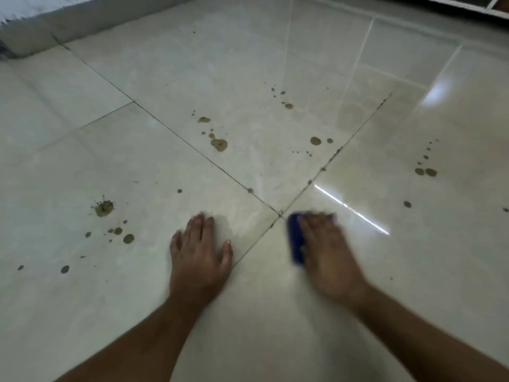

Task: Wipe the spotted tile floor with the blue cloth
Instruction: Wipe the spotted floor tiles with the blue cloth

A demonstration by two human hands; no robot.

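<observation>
The glossy pale tile floor (pixel 248 64) carries brown spots: a splat at the left (pixel 104 208), a blob near the middle (pixel 219 144), drops farther back (pixel 288 105) and a pair at the right (pixel 425 172). My right hand (pixel 327 249) presses flat on the blue cloth (pixel 295 241), which shows along the hand's left side and at the fingertips, just right of the grout crossing. The hand is blurred by motion. My left hand (pixel 199 252) rests flat on the tile left of the crossing, fingers straight.
A grey wall base or step (pixel 41 31) runs along the far left. A white frame edge (pixel 490 4) sits at the far right corner. Dark grout lines (pixel 176 136) cross between my hands.
</observation>
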